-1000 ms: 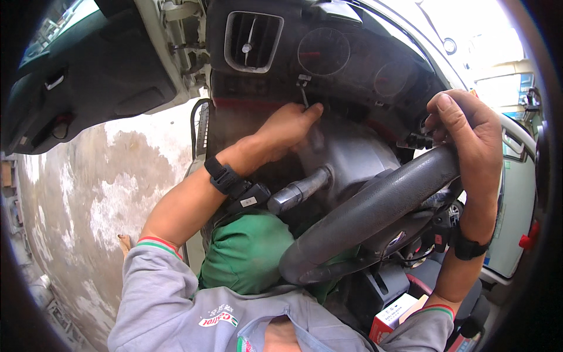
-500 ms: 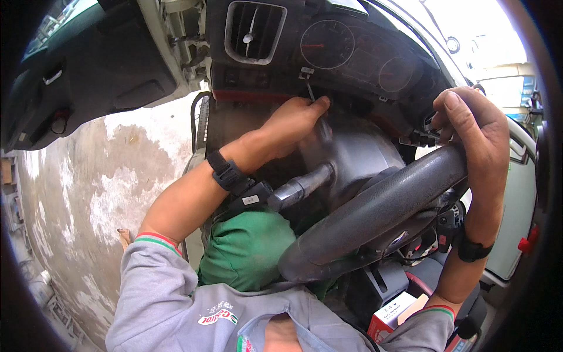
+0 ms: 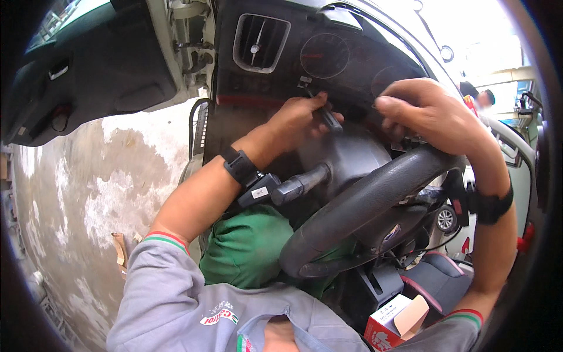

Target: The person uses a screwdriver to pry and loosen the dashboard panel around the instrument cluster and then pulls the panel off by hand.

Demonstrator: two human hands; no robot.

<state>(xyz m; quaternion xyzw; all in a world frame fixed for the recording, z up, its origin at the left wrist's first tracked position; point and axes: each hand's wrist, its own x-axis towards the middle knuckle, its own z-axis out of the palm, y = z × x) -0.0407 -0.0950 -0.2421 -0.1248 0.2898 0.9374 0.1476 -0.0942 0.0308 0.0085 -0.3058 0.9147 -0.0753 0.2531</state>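
My left hand (image 3: 305, 117) is closed around a screwdriver with a dark handle (image 3: 332, 120). Its thin metal shaft reaches up toward a small metal bracket (image 3: 304, 82) below the instrument cluster (image 3: 324, 56); whether the tip touches is too small to tell. My right hand (image 3: 431, 111) is over the far side of the steering wheel (image 3: 360, 214), in front of the cluster's lower right corner. Its thumb and fingers are curled together, and anything between them is hidden. Below the hands lies the black steering column cover (image 3: 355, 155), with a stalk (image 3: 301, 183) sticking out toward me.
An open vehicle door (image 3: 99, 76) stands at the left, above a patchy concrete floor (image 3: 76, 193). Left of the cluster is an air vent (image 3: 261, 44). A red and white box (image 3: 387, 328) sits at the lower right, near a dark seat (image 3: 434, 281).
My right hand has moved left from beyond the wheel rim to the cluster's lower right. My left hand stays near the bracket, its grip turned so that the screwdriver handle shows more.
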